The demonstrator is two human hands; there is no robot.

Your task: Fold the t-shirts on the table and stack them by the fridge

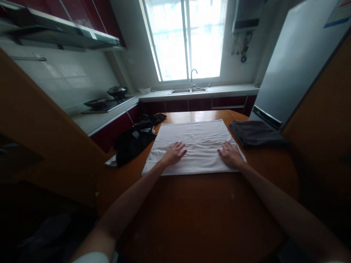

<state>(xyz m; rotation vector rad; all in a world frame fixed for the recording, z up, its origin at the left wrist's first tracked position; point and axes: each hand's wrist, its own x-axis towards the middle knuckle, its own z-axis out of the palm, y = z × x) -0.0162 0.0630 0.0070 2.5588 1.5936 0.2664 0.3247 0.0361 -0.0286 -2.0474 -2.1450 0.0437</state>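
A white cloth (196,135) lies spread flat on the round wooden table (203,212). My left hand (174,153) rests palm down on the cloth's near left part, fingers stretched out. My right hand (229,153) lies flat on the near right part, fingers spread too. Small creases run across the cloth between the two hands. Neither hand holds anything.
A heap of black clothes (135,137) sits at the table's left edge. A folded dark grey cloth (253,133) lies at the right. Behind are a counter with a stove and pans (108,102), a sink (188,90) under the window, and a fridge (296,62) on the right.
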